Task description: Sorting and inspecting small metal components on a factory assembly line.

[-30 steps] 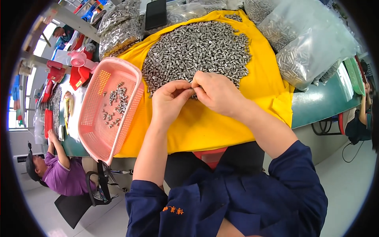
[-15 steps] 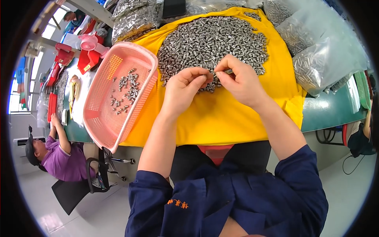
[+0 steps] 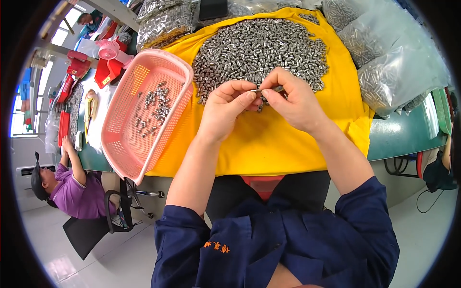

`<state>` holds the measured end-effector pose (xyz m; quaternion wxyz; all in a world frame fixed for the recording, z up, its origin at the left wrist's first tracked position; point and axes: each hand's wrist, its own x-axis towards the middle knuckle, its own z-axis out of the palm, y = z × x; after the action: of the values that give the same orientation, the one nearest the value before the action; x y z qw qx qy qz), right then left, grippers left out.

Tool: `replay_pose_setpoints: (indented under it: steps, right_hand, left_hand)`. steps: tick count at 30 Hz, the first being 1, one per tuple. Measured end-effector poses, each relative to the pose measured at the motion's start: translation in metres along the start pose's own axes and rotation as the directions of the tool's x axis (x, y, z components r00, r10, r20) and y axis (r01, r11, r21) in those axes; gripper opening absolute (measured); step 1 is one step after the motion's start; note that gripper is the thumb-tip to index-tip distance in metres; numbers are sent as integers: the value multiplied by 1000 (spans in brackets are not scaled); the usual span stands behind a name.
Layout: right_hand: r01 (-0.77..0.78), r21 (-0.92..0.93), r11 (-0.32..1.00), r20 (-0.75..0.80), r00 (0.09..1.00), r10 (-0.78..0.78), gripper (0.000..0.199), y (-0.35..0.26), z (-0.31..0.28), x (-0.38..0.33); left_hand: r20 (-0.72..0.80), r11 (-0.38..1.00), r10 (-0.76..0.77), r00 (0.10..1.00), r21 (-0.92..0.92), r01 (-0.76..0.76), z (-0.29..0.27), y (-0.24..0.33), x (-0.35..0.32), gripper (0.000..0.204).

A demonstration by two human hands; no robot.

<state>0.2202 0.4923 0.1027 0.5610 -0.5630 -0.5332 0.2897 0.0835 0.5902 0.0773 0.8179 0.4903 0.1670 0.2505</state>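
Over the near edge of a heap of small metal cylindrical parts, my two hands meet with fingertips almost touching. My left hand is closed in a pinch on a small metal part, mostly covered by thumb and fingers. From the right, my right hand pinches a thin dark rod-like thing, whose near end reaches the part; its exact kind is too small to make out. The heap lies on a yellow cloth. Left of my hands, a pink perforated plastic basket holds a scatter of similar metal parts.
Clear bags of metal parts stand at the right, with more bagged parts at the back left. A dark phone lies at the back. Beyond the basket are red bins and a seated person in purple.
My fingertips have come closer together, and my left hand has shifted slightly right. The small metal part now shows between them. The basket and heap look the same.
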Motion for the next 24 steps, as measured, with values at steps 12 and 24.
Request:
replay_pose_setpoints:
  steps: [12,24]
  right_hand:
    - [55,-72,996,22,998,-54,7,7,7,0]
    - [-52,14,999,-103,993,53,7,13,-3,3]
  left_hand:
    - [-58,982,87,995,173,-75,1,0,-4,11]
    - [97,-224,817,568,961,159,-22,86,-50,18]
